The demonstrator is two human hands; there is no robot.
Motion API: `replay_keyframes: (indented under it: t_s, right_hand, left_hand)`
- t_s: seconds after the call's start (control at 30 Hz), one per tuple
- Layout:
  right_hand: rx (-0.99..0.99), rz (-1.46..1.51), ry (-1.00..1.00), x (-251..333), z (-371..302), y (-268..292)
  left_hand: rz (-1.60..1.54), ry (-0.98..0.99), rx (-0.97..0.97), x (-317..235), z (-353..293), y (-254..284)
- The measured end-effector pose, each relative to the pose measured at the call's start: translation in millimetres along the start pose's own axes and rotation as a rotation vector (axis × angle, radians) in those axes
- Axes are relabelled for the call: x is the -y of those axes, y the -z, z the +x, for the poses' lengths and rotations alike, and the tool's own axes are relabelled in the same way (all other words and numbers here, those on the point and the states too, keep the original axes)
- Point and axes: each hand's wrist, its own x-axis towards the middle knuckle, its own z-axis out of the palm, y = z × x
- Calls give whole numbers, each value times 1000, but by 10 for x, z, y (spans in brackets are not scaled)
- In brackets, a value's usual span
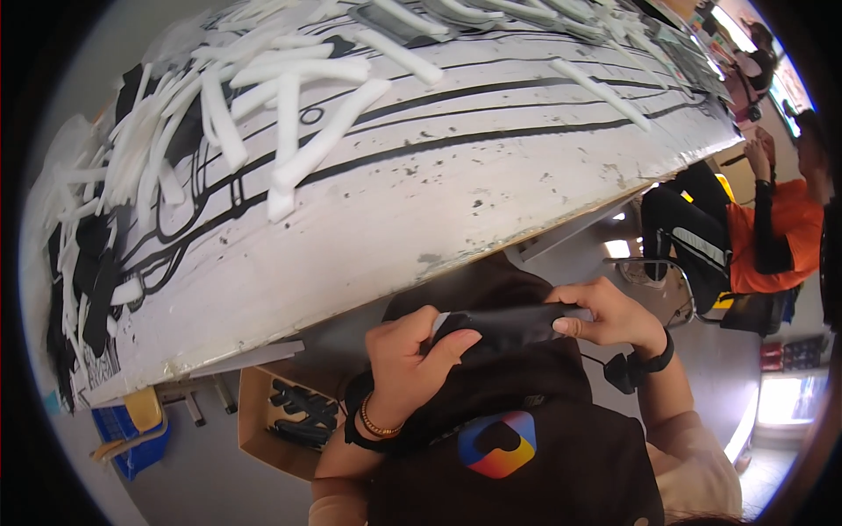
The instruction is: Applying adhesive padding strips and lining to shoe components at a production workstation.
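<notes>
Black sleeve-like strip [519, 329], off the near edge of the table [386, 241]! Left hand [409, 358] and right hand [609, 317] pinch its ends; straightening, I'd judge; next calls for even tension.

Table [377, 241]: white top, black lines, scuffed near edge
Floor [189, 486]: grey, with bright patches at right
Window [794, 88]: glaring, at upper right
Chair [692, 294]: metal tube frame, near the table's right end
Light: strongest along the right side
</notes>
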Motion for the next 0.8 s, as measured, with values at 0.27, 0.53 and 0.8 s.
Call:
replay_keyframes:
  t_s: [0.27,0.53,0.8]
  right_hand:
    - [-162,242,106,144,-56,-112]
    - [-329,264,221,509,198,-186]
    - [-674,24,397,625,412,-360]
  left_hand:
    - [-535,-149,-207,-406,250,-275]
    - [-129,-467,-268,-568,711,-402]
    - [-59,-439,-399,-598,812,-528]
